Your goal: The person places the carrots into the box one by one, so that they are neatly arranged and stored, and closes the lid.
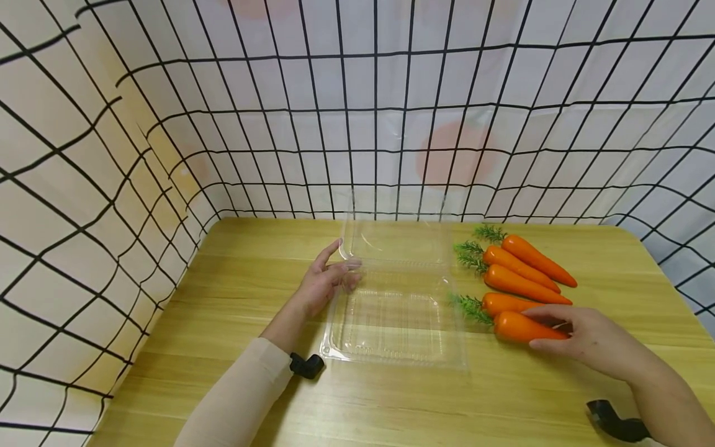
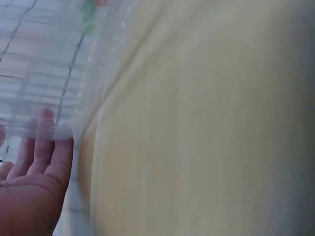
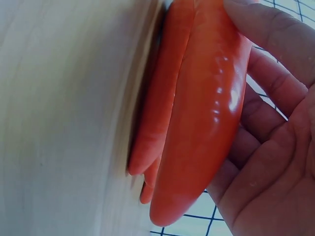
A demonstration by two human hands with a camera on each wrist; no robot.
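My right hand (image 1: 600, 344) pinches nearest carrot (image 1: 516, 327); 4 other carrots (image 1: 522, 284) beyond. My left hand (image 1: 323, 285), fingers extended, touches clear container (image 1: 393, 320), lid open.

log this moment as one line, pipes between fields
left hand: touching left side of clear container | right hand: gripping nearest carrot | container: open on table | four other carrots: right of container

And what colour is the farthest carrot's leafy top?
The leafy top is green, clearest in the head view.
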